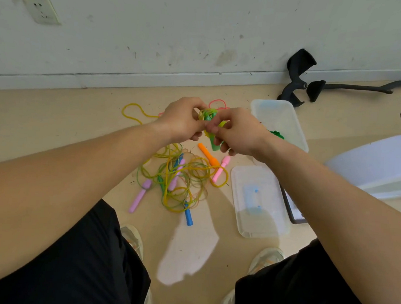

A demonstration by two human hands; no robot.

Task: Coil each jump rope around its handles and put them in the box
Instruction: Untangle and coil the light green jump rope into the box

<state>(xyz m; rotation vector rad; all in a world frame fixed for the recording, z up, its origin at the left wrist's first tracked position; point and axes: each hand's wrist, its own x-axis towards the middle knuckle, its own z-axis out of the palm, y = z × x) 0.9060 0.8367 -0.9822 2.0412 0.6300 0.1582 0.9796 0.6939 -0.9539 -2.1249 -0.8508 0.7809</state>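
My left hand [182, 119] and my right hand [238, 133] meet above the floor, both gripping a green jump rope [209, 115] whose yellow-green cord is wound round its green handles. Below them a tangle of yellow and green ropes [180, 179] lies on the floor with pink handles [139, 196], a blue handle [188, 214] and an orange handle [207, 155]. The clear plastic box [278, 120] stands just right of my hands, with a green coiled rope [277, 134] partly showing inside behind my right wrist.
The box's clear lid [259, 202] lies on the floor at the right, over a dark tablet edge [291, 207]. A white object [381, 163] and black chair parts [299, 75] sit at the right by the wall. My knees and shoes frame the bottom.
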